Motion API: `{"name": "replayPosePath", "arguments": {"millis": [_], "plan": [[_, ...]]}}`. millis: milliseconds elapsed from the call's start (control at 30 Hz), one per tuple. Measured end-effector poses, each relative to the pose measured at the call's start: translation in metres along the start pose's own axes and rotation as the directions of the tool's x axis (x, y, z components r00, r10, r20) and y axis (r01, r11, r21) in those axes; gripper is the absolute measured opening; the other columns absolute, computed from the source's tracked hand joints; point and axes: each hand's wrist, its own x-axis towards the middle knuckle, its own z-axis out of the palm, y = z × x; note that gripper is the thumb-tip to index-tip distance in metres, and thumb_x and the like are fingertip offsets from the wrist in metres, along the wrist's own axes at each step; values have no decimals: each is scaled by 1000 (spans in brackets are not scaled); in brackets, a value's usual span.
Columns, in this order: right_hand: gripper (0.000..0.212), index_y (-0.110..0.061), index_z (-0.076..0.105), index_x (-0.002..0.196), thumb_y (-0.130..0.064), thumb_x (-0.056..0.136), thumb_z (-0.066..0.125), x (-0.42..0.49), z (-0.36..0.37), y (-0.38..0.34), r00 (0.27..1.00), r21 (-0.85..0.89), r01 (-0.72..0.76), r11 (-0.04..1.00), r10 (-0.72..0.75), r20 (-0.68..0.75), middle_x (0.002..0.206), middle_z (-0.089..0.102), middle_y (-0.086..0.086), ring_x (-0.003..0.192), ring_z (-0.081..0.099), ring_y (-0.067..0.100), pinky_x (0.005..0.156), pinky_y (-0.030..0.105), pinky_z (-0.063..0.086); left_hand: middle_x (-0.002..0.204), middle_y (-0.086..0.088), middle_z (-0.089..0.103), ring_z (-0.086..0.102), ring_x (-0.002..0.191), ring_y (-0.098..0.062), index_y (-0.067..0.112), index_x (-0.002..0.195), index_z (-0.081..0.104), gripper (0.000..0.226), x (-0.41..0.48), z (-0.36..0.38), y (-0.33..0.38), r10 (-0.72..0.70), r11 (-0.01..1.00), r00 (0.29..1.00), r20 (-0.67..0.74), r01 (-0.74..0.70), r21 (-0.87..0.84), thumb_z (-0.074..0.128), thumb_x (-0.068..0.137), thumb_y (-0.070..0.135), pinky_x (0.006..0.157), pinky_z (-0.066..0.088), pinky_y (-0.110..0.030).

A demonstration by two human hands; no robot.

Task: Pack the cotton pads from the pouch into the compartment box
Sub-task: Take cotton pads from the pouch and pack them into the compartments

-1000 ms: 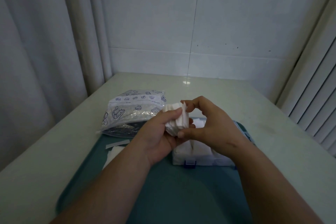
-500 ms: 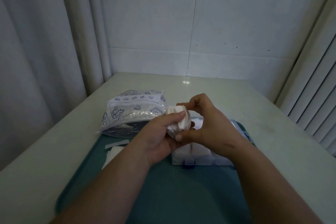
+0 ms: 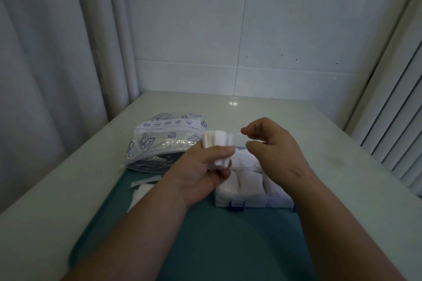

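My left hand (image 3: 201, 173) is shut on a fanned stack of white cotton pads (image 3: 215, 143), held up over the left end of the compartment box (image 3: 258, 202). The clear box has a blue latch (image 3: 237, 204), and white pads fill the compartments I can see. My right hand (image 3: 276, 153) hovers just right of the stack with thumb and index finger slightly apart and nothing in them. The printed plastic pouch (image 3: 164, 141) lies behind and to the left, its mouth facing me. My right hand hides the box's right part.
Box and hands are over a teal tray (image 3: 217, 239) on a pale table (image 3: 331, 143). A loose pad (image 3: 141, 191) and a thin white strip (image 3: 146, 181) lie at the tray's left edge. A curtain hangs left, a tiled wall stands behind, and blinds are right.
My right hand has let go of the pad stack and drawn a little to the right. My left hand keeps the stack, which now fans out more.
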Motion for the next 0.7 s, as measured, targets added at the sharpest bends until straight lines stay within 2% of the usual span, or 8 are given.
{"name": "replayPosePath", "arguments": {"millis": [67, 167, 300, 400, 533, 633, 700], "plan": [[24, -26, 59, 99, -6, 86, 57, 1, 0, 2, 999, 19, -26, 999, 27, -31, 106, 64, -9, 101, 59, 7, 84, 23, 46, 68, -7, 56, 53, 52, -13, 9, 94, 51, 37, 1, 0, 0, 27, 1000, 999, -44, -27, 6, 64, 64, -9, 46, 40, -23], [21, -24, 60, 97, -7, 86, 58, 2, 0, 3, 998, 17, -59, 998, 60, -37, 101, 64, -9, 95, 60, 7, 80, 21, 48, 70, -12, 53, 49, 50, -15, 3, 101, 48, 44, 2, -1, 1, 17, 1000, 997, -74, -18, -25, 58, 58, -3, 43, 39, -24], [23, -31, 60, 97, -14, 85, 68, 1, 1, 1, 999, -2, -17, 1000, 17, 38, 104, 63, -16, 99, 58, 1, 79, 15, 45, 69, -14, 54, 48, 49, -17, -1, 104, 48, 47, -2, -1, 3, -36, 999, 999, -38, 36, -1, 58, 59, 3, 44, 37, -24], [27, -33, 61, 95, -19, 78, 77, -1, 0, -6, 995, 10, 28, 1000, -29, 96, 104, 64, -18, 100, 57, -2, 81, 14, 43, 71, -14, 56, 48, 50, -17, 0, 110, 49, 52, -3, 0, 2, -54, 998, 999, 3, 54, 22, 65, 61, 3, 44, 37, -24], [32, -35, 62, 95, -22, 73, 81, -2, -2, -9, 991, 22, 68, 997, -70, 117, 100, 64, -21, 99, 58, -3, 79, 12, 43, 70, -8, 57, 47, 54, -16, 6, 104, 60, 42, -3, 0, 2, -75, 996, 997, 13, 75, 40, 71, 70, 28, 45, 39, -23], [37, -37, 62, 96, -24, 70, 84, -1, -1, -8, 992, 12, 55, 998, -56, 114, 100, 63, -24, 99, 57, -5, 77, 11, 41, 68, -5, 55, 47, 55, -16, 9, 104, 61, 57, -3, 2, 2, -106, 989, 994, 30, 102, 103, 68, 68, 52, 47, 38, -23], [38, -36, 62, 99, -25, 70, 83, -2, 1, -8, 992, 3, 42, 999, -42, 118, 101, 63, -24, 99, 56, -6, 73, 8, 40, 70, -6, 55, 46, 55, -16, 12, 103, 61, 64, -4, 3, 2, -126, 982, 992, 27, 120, 149, 59, 70, 66, 49, 35, -24]]}}
